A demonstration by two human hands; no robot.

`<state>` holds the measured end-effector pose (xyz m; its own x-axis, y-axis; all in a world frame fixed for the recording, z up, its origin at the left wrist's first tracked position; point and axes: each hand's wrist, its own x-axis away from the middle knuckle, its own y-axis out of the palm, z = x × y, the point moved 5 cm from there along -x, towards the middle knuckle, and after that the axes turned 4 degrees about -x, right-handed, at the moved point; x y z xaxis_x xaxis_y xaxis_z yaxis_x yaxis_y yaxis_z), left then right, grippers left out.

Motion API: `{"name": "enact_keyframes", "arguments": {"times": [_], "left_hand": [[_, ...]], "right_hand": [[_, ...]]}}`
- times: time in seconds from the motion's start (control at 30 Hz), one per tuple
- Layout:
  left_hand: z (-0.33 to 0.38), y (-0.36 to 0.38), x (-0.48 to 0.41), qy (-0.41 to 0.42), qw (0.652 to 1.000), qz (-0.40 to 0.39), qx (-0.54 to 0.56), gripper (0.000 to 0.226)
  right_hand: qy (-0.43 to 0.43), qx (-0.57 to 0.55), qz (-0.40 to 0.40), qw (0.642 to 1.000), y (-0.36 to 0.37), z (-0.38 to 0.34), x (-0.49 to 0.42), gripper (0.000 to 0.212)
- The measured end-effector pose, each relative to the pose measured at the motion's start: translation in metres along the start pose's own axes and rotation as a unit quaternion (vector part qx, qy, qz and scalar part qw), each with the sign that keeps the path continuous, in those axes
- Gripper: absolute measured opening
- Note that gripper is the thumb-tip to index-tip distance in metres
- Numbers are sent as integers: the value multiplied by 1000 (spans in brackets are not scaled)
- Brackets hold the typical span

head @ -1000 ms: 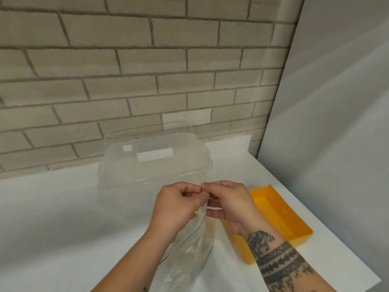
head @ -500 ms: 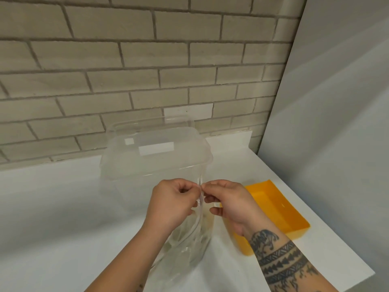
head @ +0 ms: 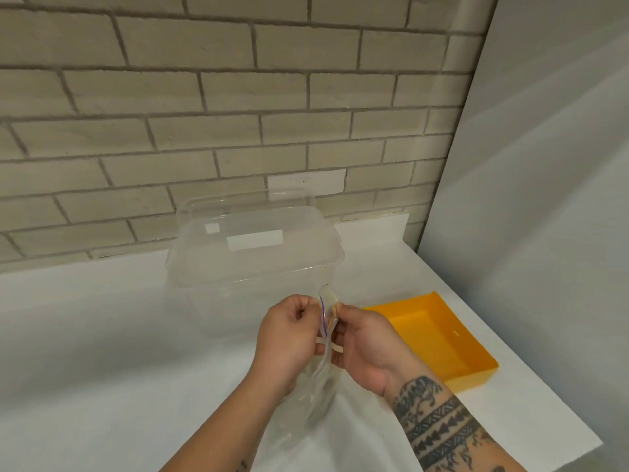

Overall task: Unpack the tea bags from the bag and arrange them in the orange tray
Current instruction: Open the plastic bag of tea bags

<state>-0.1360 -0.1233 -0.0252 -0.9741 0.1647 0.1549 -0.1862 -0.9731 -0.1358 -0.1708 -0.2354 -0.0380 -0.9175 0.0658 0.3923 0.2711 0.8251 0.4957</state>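
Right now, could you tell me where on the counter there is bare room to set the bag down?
The widest bare stretch of white counter lies left of the clear lidded container and the left hand. The orange tray is empty too. The middle is crowded: that hand and the right hand pinch the zip bag there.

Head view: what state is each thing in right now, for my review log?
clear zip bag: held upright, top edge pinched from both sides, seal apparently partly open; contents unclear.
orange tray: empty, flat on the table.
clear container: lid on, behind the bag.
left hand: pinches the bag's top.
right hand: pinches the bag's top.
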Motion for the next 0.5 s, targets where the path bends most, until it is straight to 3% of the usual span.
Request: {"name": "enact_keyframes", "arguments": {"times": [0.1,0.27,0.4,0.5], "left_hand": [[5,2,4,24,999,6,-36,17],[11,3,3,50,997,7,-52,14],[8,4,4,16,1000,-16,14,14],[0,-1,5,-24,997,-11,70,13]], "right_hand": [[-64,113,48,990,-6,-7,3,26],[-146,297,121,936,-2,-20,24,36],[-153,278,143,937,-9,-22,24,26],[-100,181,114,972,-10,-17,19,25]]}}
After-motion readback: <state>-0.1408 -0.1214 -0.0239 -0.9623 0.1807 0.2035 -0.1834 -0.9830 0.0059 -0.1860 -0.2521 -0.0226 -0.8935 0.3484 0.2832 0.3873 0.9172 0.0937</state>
